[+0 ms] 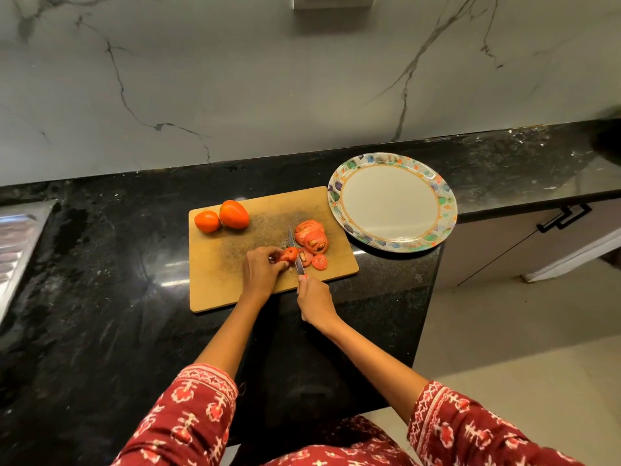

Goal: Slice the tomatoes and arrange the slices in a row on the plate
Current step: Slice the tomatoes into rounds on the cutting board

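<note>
A wooden cutting board (235,284) lies on the black counter. My left hand (260,272) pins a small tomato end piece (289,254) to the board. My right hand (314,302) grips a knife (295,252), whose blade stands against the right side of that piece. Several cut slices (312,238) are piled just right of the blade. Two whole tomatoes (223,215) sit at the board's far left corner. A round plate (391,201) with a coloured patterned rim sits to the right of the board, with nothing on it.
The black stone counter (100,297) ends at a corner just right of the board and plate. A steel sink drainboard (16,243) lies at the far left. A marble wall rises behind. Cabinet fronts with a black handle (564,218) stand at the right.
</note>
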